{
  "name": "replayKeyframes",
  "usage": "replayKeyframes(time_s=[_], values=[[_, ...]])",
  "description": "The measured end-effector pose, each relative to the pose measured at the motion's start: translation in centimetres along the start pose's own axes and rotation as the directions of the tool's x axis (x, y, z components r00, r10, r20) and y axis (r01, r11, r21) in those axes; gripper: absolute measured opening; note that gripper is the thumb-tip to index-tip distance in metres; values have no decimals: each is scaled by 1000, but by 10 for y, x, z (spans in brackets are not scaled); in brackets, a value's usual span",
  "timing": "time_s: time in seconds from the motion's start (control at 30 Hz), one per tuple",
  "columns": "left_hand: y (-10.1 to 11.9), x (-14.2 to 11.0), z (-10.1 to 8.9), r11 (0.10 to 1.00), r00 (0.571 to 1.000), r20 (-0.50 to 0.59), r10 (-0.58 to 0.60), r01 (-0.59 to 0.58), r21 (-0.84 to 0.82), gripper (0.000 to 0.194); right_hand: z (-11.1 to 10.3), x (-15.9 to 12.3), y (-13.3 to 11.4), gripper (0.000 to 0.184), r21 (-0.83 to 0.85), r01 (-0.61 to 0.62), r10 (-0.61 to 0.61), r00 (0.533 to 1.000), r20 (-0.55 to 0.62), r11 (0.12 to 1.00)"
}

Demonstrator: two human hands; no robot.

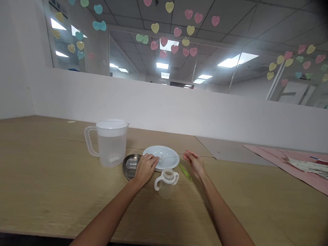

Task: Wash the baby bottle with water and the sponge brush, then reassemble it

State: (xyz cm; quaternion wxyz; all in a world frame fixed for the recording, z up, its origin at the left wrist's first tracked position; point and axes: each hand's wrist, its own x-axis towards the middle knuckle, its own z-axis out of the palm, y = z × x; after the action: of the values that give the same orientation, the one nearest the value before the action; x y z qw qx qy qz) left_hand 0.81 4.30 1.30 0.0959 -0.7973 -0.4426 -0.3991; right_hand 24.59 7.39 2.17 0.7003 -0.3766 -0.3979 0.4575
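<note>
My left hand is closed at the near left rim of a white dish, its fingertips at a small whitish piece too small to name. My right hand is raised right of the dish, fingers pinched at the end of a thin wire-like rod. That rod runs over the dish towards the left fingers. In front of the dish stands a clear baby bottle, uncapped, with two white handles. A green-handled tool lies below my right hand. Partly behind my left hand is a round metal tray holding a clear cover.
A large translucent lidded pitcher stands on the left of the wooden table. On the far right a pink cloth carries a patterned cloth and a red and blue item. A white wall with windows closes off the back.
</note>
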Motion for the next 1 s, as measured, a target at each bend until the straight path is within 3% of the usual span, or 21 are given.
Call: replayKeyframes(time_s=[0.5, 1.0], values=[[6, 3, -6, 996, 993, -110, -34, 25, -87, 27, 15, -13, -5, 28, 29, 30, -31, 999, 42, 999], [6, 2, -10, 998, 991, -129, 36, -30, 51, 28, 33, -33, -5, 27, 33, -67, 59, 978, 199, 997]])
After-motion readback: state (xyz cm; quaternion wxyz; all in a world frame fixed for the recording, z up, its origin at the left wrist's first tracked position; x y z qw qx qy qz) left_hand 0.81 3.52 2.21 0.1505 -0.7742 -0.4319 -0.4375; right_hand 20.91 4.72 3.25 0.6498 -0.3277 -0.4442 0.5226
